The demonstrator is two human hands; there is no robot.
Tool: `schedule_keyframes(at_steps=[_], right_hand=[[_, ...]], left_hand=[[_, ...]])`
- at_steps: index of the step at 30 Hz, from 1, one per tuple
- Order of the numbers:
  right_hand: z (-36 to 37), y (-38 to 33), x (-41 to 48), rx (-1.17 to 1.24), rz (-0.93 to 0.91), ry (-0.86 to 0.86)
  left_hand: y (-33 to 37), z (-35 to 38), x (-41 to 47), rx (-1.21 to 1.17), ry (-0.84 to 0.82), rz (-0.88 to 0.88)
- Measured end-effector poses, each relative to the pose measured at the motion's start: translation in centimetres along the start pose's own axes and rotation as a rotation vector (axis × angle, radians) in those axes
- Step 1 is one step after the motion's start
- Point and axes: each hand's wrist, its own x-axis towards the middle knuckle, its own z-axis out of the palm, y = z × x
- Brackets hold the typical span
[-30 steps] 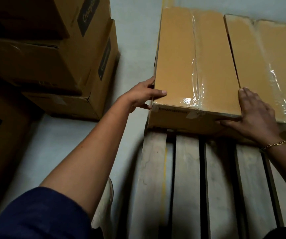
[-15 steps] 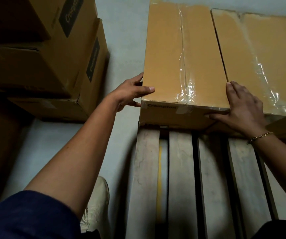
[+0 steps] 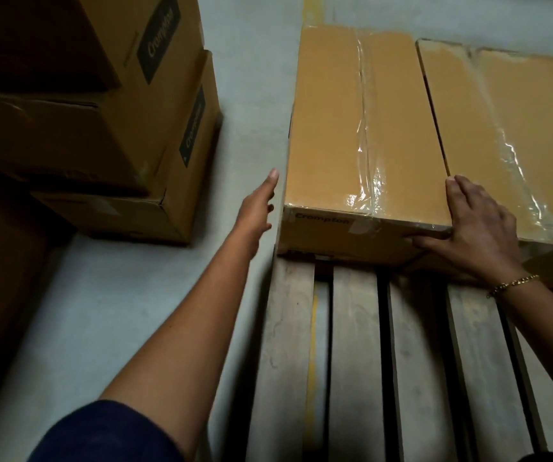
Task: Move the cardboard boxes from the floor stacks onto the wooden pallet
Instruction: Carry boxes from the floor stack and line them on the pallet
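Done: two boxes [image 3: 361, 128] sit on pallet [image 3: 355, 345].
Left: stack [image 3: 118, 128] waits on floor.
Hands: left hand [image 3: 257, 208] loose, right hand [image 3: 478, 228] flat on one, neither gripping.

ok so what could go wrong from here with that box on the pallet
The left box sits right at the pallet edge; a push leftward from the right hand might slide it off. That hand's fingers lie by the gap to the right box and could get pinched if the boxes close up.
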Motion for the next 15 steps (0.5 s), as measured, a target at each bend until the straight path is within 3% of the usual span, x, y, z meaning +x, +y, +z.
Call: schedule_keyframes(at_steps=[5,15], right_hand=[[0.1,0.1,0.0,-0.023,0.011,-0.04],[-0.4,-0.3,0.2,-0.024,0.023,-0.053]], left_hand=[[-5.7,1.7,-0.5,-0.016,0.031,-0.202],[-7.6,2.5,-0.1,-0.071,-0.031,-0.24]])
